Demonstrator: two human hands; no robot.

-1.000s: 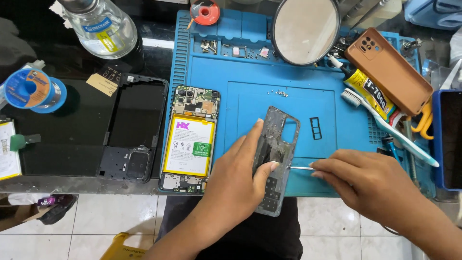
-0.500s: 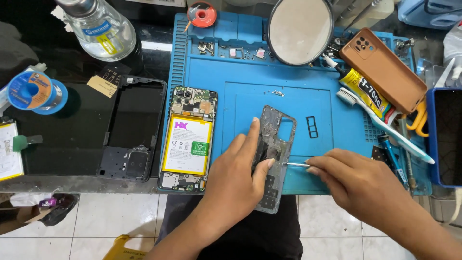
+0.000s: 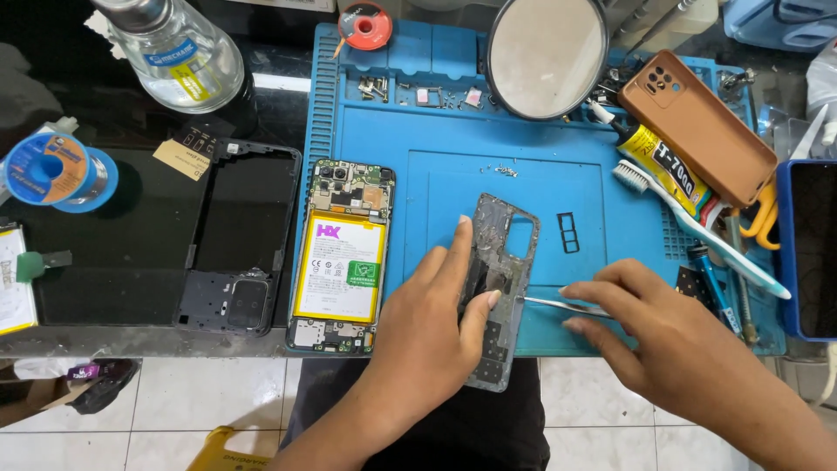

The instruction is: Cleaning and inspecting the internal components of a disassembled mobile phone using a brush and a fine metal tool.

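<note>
My left hand (image 3: pixel 436 314) presses down on a grey phone back cover (image 3: pixel 501 253) that lies on the blue work mat (image 3: pixel 540 139), its lower end over the mat's front edge. My right hand (image 3: pixel 663 336) pinches metal tweezers (image 3: pixel 558 304), whose tip touches the cover's right edge by my left thumb. To the left lies an opened phone (image 3: pixel 342 257) with a yellow-edged battery and bare circuit board showing.
A black phone frame (image 3: pixel 240 240) lies left of the mat. A round mirror (image 3: pixel 547 54), a glue tube (image 3: pixel 654 166), a toothbrush (image 3: pixel 697 227), a brown phone case (image 3: pixel 697 122), a glass bottle (image 3: pixel 179 52) and a solder spool (image 3: pixel 57 170) surround the work area.
The hands, cover and tweezers keep nearly the same pose; only the view shifts a little.
</note>
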